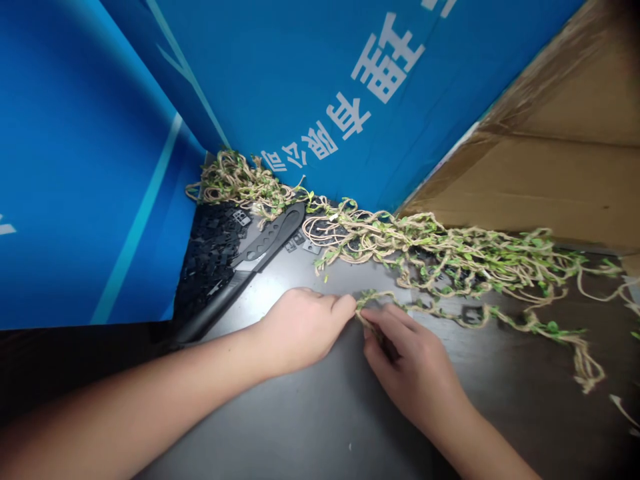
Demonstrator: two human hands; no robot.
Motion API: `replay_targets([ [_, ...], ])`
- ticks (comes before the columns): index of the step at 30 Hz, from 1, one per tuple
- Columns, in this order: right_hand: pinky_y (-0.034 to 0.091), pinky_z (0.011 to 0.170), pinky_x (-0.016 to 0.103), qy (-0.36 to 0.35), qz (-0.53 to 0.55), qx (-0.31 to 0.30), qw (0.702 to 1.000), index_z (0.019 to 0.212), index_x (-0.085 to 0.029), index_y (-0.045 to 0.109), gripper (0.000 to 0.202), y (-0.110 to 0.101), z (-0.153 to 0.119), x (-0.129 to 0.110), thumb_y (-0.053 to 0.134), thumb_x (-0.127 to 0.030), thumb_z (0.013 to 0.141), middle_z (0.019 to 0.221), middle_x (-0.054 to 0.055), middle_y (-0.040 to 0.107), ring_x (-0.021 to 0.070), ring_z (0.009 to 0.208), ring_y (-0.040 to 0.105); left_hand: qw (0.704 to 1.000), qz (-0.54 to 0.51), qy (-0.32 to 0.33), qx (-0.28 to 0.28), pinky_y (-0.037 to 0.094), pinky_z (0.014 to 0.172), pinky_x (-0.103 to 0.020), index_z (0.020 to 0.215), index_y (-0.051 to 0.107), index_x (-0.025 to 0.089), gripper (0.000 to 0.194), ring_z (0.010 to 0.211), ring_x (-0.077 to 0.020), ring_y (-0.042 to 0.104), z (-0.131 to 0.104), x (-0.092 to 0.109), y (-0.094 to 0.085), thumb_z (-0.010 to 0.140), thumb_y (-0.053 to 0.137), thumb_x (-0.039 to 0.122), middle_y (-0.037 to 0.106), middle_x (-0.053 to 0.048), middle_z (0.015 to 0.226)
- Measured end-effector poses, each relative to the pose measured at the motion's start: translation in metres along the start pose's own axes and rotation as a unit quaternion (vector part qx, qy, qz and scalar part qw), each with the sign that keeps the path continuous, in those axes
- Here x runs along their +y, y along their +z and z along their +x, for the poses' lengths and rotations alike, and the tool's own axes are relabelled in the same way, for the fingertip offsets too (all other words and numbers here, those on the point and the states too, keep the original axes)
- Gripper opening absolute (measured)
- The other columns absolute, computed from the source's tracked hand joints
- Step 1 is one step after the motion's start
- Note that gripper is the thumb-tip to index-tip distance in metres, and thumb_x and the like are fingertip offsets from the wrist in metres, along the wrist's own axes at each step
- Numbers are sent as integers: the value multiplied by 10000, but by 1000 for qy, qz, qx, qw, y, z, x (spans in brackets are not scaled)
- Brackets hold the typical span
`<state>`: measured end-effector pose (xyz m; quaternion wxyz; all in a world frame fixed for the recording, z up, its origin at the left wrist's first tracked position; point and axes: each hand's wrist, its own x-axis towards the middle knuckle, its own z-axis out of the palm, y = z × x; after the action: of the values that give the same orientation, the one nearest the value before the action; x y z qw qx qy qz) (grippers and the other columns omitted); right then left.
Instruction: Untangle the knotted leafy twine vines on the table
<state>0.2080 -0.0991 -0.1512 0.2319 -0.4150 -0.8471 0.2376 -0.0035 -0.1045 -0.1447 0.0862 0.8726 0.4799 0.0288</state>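
Note:
My left hand is closed, its thumb and forefinger pinching a leafy twine garland. Just to its right, my right hand grips the same garland between thumb and fingers. From there the strand of tan twine with small green leaves runs right across the grey surface and ends in a loose bunch. Behind my hands lies a long heap of similar twine garlands. A second tangled pile of garlands sits in the back left corner. The bits of twine inside my fingers are mostly hidden.
A black-handled tool with a long handle and perforated head lies at left, beside scattered small black pieces. Blue printed panels rise at the back and left. A brown cardboard box stands at the right.

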Motion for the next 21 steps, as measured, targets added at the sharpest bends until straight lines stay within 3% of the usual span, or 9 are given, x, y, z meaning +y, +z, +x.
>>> replay_targets([
  [5, 434, 589, 272, -1, -19, -6, 1000, 1200, -218, 635, 364, 0, -2, 0, 525, -119, 867, 851, 5, 651, 145, 638, 594, 1000, 4, -3, 1, 502, 563, -356, 984, 466, 200, 45, 638, -237, 677, 0, -1, 1, 1013, 441, 224, 653, 2, 763],
  [8, 451, 607, 279, 8, -32, -5, 999, 1207, -227, 620, 304, 1, -2, -3, 555, -165, 916, 891, 6, 679, 155, 681, 638, 1000, 0, -5, -8, 505, 563, -359, 980, 469, 199, 55, 640, -243, 677, 0, -1, 0, 1012, 439, 232, 651, -2, 758],
  [12, 503, 747, 294, 5, -12, 10, 1000, 1129, -228, 623, 150, 3, -1, -4, 617, -262, 983, 988, 33, 685, 178, 845, 673, 1000, -7, 4, -7, 511, 581, -355, 981, 479, 193, 71, 659, -238, 683, 0, -1, -1, 1015, 433, 234, 665, -15, 782],
  [16, 512, 795, 307, -4, 0, 24, 1000, 1084, -222, 639, 97, 4, 1, -1, 575, -212, 1012, 979, 44, 698, 184, 880, 658, 1000, -8, 13, -3, 516, 581, -357, 979, 482, 190, 68, 654, -237, 680, 0, -1, 0, 1011, 431, 222, 666, -17, 786],
  [21, 521, 744, 309, -16, -1, 20, 1000, 1150, -211, 635, 199, 2, 1, 0, 530, -154, 991, 958, 55, 709, 194, 864, 665, 1000, -5, -7, 1, 518, 557, -375, 962, 474, 200, 102, 630, -252, 676, 0, 0, -2, 1026, 407, 243, 645, 0, 736],
])
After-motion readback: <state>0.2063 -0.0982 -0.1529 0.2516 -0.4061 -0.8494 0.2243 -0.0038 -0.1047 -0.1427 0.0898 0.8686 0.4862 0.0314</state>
